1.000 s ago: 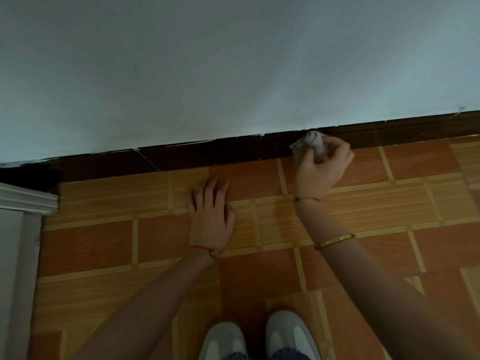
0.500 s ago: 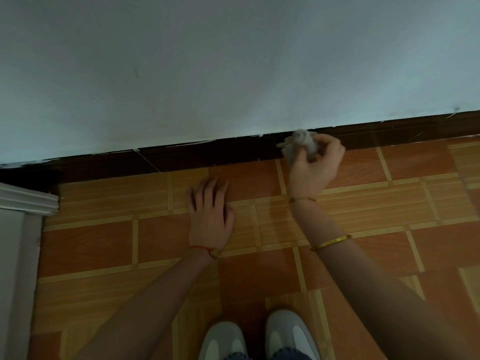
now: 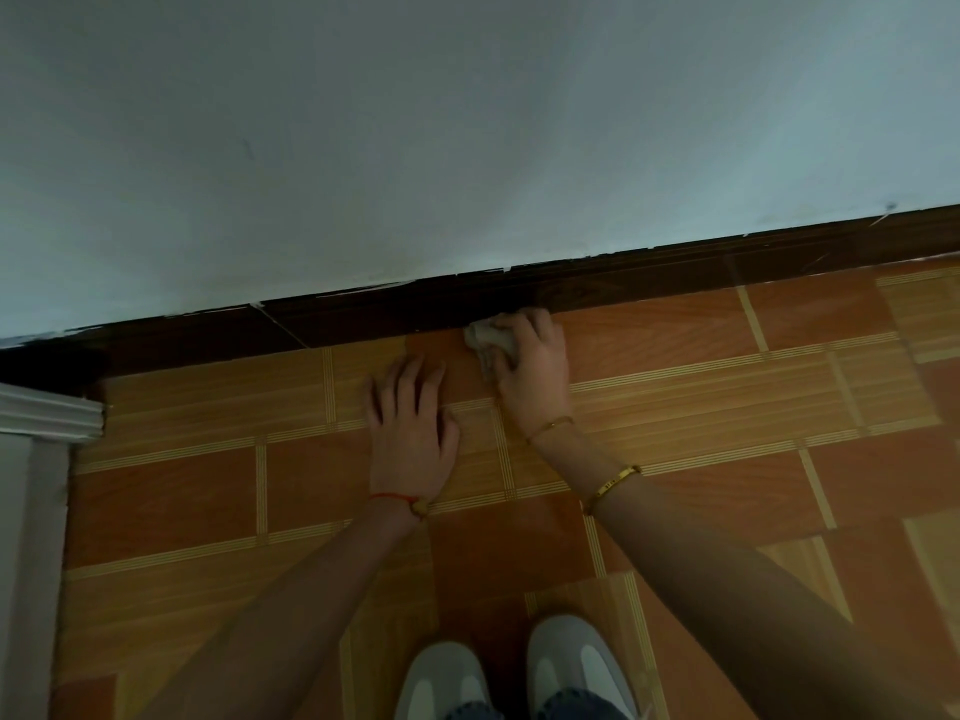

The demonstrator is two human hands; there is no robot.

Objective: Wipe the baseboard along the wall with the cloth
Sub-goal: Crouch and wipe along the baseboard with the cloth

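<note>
A crumpled grey cloth (image 3: pixel 487 341) is clenched in the right hand (image 3: pixel 532 366) against the dark wooden baseboard (image 3: pixel 649 275); the left hand (image 3: pixel 410 433) is spread flat, holding nothing; wiping seems midway, with stretches remaining.

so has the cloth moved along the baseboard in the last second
Yes. The cloth in the right hand has slid leftward along the baseboard and lower, toward the floor edge. It now sits much closer to the left hand, which stayed flat on the tiles.

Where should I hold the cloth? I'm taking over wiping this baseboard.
Grip the cloth as the right hand does: bunched from the floor side, fingers on top, its free wad facing the baseboard.
</note>
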